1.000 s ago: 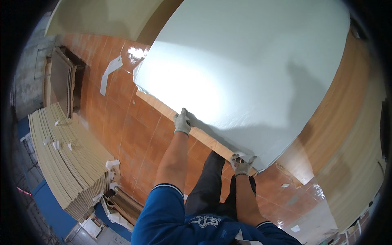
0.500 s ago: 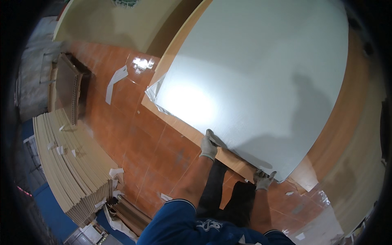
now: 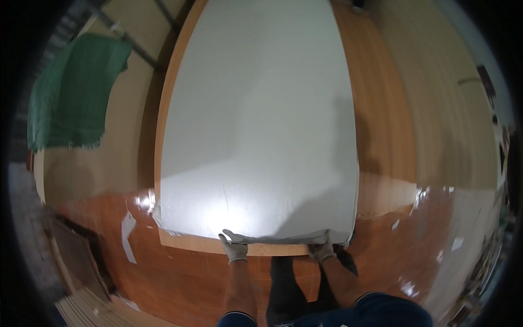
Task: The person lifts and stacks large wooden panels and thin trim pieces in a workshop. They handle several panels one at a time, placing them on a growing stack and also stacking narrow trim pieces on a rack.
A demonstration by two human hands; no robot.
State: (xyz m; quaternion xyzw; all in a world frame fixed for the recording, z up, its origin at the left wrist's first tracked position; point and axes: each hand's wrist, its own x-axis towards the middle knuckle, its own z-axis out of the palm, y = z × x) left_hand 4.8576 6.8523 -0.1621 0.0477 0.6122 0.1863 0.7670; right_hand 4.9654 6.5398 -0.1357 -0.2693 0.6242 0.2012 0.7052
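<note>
Panel [image 3: 256, 136]; far end beyond view

Large white panel [image 3: 261, 136], lengthwise, lying over wood-toned board [image 3: 272, 249]

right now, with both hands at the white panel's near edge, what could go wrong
Both the left grey gloved hand and right grey gloved hand are at the near edge of the large white rectangular panel, so its far end might swing sideways. The crumpled pale wrapping at its left near corner could snag. Stepping left, a foot could slip on the white paper strip lying on the shiny reddish-orange floor.
</note>
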